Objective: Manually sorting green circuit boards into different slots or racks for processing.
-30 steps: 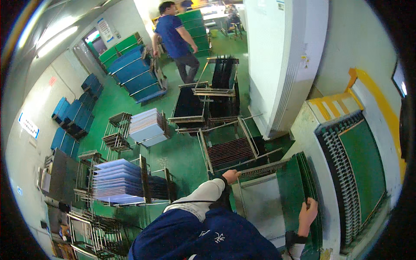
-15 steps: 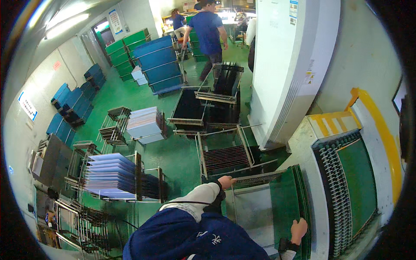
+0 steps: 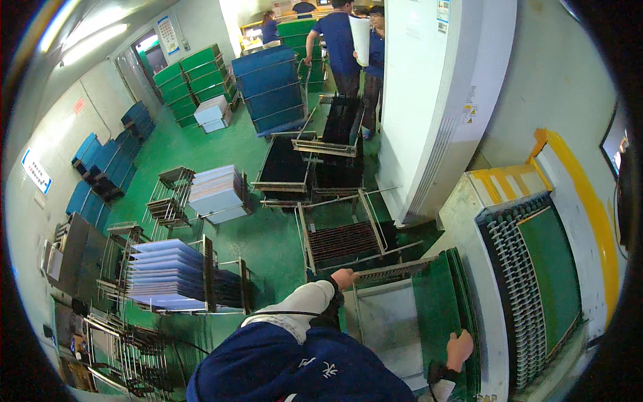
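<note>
Green floor [image 3: 164,144] is spread beyond the rack [image 3: 395,270], whose rail end is gripped by the left hand [image 3: 344,278]; at the rack's right, boards [image 3: 430,301] are met by the right hand [image 3: 459,349], curled, its hold untellable; boards are apparently being handled, and steady edge support is called for
</note>
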The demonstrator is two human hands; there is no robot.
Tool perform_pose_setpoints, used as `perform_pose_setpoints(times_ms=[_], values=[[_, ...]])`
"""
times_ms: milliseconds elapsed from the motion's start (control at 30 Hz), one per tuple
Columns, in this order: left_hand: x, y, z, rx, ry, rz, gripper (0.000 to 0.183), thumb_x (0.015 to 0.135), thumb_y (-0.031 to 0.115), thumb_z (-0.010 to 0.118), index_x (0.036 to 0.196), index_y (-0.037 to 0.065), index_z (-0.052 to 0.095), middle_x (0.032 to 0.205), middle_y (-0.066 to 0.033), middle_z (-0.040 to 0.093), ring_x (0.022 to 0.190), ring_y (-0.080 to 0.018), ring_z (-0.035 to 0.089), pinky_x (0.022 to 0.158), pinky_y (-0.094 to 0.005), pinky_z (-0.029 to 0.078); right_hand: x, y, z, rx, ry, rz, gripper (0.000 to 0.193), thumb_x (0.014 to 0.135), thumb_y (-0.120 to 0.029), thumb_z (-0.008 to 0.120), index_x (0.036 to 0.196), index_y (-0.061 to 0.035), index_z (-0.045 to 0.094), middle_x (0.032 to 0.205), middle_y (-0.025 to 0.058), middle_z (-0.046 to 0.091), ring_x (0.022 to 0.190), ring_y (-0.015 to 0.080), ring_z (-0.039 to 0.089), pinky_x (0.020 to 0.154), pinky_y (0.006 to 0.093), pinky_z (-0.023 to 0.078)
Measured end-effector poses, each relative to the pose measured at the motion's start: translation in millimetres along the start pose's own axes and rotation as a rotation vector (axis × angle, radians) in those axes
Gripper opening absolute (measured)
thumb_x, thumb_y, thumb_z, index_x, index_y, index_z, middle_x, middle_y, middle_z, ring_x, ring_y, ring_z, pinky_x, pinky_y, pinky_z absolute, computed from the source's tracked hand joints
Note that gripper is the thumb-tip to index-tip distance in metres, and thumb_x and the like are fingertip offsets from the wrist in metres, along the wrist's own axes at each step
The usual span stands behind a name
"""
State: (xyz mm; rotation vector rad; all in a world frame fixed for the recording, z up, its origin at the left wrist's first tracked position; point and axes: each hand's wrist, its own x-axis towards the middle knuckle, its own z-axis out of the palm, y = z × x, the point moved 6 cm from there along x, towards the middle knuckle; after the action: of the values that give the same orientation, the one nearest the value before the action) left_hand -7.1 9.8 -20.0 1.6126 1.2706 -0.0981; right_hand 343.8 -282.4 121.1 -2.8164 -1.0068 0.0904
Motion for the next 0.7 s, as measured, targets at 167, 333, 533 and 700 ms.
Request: perform_pose_setpoints(times_ms=[167,333,533,700], values=[[-1,2,2,-0.026,0.008,-0.004,0.052,0.089,0.044,0.037,0.097,-0.003,0.056,0.087,-0.0202,0.061,0.083,-0.0329,0.058,0.072,-0.0412,0.045,-1,5,3,0.016,-0.005,0.009,0.035,0.070,-0.022,0.067,0.095,-0.0004,0.058,0.092,0.0192,0.060,0.089,0.0345,0.057,0.075,0.0421,0.045],[7,-4,2,0.043,0.067,0.055,0.052,0.089,0.045,0.037,0.100,-0.002,0.055,0.081,-0.0169,0.059,0.075,-0.0297,0.056,0.067,-0.0392,0.044,1,3,1,-0.009,-0.015,0.023,0.040,0.070,-0.023,0.068,0.100,0.0007,0.058,0.096,0.0191,0.060,0.092,0.0339,0.057,0.077,0.0414,0.045],[13,-9,4,0.034,0.050,0.138,0.051,0.091,0.045,0.035,0.105,-0.001,0.052,0.069,-0.0113,0.057,0.055,-0.0215,0.056,0.052,-0.0345,0.045,0,-3,-6,-0.004,-0.046,0.056,0.040,0.070,-0.023,0.068,0.101,0.0008,0.057,0.096,0.0184,0.060,0.092,0.0337,0.057,0.077,0.0414,0.045],[5,-1,1,0.032,0.050,0.063,0.053,0.089,0.045,0.037,0.100,-0.003,0.057,0.095,-0.0205,0.059,0.092,-0.0354,0.055,0.078,-0.0421,0.043,2,0,-5,-0.020,-0.059,0.074,0.039,0.070,-0.022,0.068,0.101,-0.0002,0.058,0.095,0.0181,0.061,0.090,0.0338,0.057,0.076,0.0415,0.045]])
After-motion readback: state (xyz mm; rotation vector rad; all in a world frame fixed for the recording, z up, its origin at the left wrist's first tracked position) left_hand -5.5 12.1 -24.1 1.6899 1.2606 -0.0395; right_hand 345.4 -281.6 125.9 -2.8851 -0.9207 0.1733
